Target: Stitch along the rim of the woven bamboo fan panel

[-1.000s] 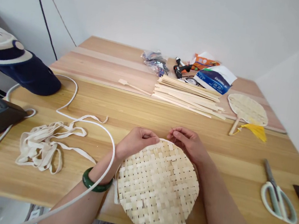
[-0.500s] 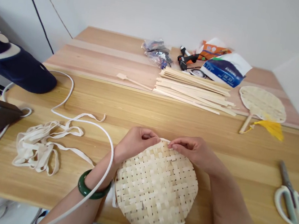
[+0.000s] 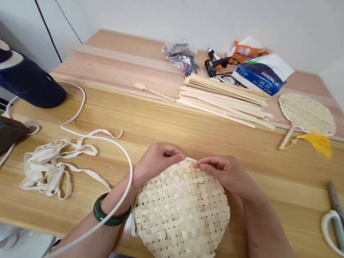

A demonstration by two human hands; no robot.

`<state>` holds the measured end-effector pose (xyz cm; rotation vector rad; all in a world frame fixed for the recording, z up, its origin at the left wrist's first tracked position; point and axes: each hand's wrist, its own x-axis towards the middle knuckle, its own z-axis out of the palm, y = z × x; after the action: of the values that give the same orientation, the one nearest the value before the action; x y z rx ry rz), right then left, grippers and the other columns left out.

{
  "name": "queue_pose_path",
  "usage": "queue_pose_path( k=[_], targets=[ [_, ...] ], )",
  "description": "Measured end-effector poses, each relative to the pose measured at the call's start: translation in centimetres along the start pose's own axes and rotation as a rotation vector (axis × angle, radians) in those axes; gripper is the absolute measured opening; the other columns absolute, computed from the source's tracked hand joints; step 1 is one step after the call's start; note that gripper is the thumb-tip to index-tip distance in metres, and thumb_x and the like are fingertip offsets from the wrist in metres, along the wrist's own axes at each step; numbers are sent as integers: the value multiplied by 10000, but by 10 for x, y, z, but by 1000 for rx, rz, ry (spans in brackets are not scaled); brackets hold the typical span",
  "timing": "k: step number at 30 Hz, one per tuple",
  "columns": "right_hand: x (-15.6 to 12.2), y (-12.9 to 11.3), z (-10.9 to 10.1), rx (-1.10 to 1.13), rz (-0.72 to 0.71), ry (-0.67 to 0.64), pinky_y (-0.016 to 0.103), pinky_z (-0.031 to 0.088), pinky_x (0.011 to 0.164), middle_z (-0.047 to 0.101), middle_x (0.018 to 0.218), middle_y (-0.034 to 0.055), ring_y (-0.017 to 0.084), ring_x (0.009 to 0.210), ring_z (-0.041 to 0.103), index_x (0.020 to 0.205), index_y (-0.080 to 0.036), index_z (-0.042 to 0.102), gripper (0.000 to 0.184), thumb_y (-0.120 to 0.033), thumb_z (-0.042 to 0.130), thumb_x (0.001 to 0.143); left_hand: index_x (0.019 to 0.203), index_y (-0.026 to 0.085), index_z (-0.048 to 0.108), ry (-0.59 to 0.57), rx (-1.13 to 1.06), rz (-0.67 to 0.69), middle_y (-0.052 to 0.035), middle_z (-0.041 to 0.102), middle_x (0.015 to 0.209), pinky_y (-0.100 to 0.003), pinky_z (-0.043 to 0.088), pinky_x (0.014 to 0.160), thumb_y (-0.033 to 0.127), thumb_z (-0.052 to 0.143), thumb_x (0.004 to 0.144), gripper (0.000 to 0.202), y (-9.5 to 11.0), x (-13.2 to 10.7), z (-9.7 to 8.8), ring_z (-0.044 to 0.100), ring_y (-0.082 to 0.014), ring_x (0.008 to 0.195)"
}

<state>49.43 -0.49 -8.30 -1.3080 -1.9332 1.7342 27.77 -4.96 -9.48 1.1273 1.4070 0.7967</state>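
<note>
A round woven bamboo panel (image 3: 181, 218) lies at the table's front edge, its rim trimmed unevenly. My left hand (image 3: 163, 161) pinches the panel's far edge, just left of its top. Close by on the right, my right hand (image 3: 217, 168) pinches the same edge between thumb and fingers. Between the two hands a short piece of white fabric tape (image 3: 190, 160) shows along the rim. More of this tape hangs at the panel's left side, and a loose heap of cotton tape (image 3: 46, 168) lies to the left, one strand running under my left wrist.
A white cable (image 3: 124, 156) crosses over my left forearm. Scissors (image 3: 340, 229) lie at the right. Bamboo strips (image 3: 225, 102), a finished fan (image 3: 307, 114) with a yellow tassel, a glue gun (image 3: 215, 65) and a tissue pack (image 3: 259, 78) sit farther back. A blue bottle (image 3: 22, 73) stands left.
The view has shifted slightly. Both hands keep their pinch on the panel's far edge, with hardly any movement relative to it.
</note>
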Motion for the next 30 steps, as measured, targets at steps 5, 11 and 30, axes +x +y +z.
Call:
queue_pose_path(
  k=[5,11,30],
  targets=[
    [0,1,1,1,-3,21,311,520,763,741,964,30,199,893,672,917,-243,754,256,-446,632,822,773,146,737,-42,2,-18,-18,682,719,-212,415,568,385,661,778,251,-2,0,-2,557,-114,634],
    [1,1,0,88,-65,21,318,518,783,714,1047,49,204,936,652,884,-231,749,231,-429,655,810,751,133,725,-52,-47,-45,-16,667,689,-195,403,533,366,674,775,240,3,-4,-1,542,-100,606],
    [1,5,1,258,64,-52,269,513,692,748,948,25,178,850,677,976,-269,761,250,-416,692,787,762,140,711,-135,-196,-64,-6,667,692,-167,428,532,355,696,780,216,11,-10,6,565,-81,594]
  ],
)
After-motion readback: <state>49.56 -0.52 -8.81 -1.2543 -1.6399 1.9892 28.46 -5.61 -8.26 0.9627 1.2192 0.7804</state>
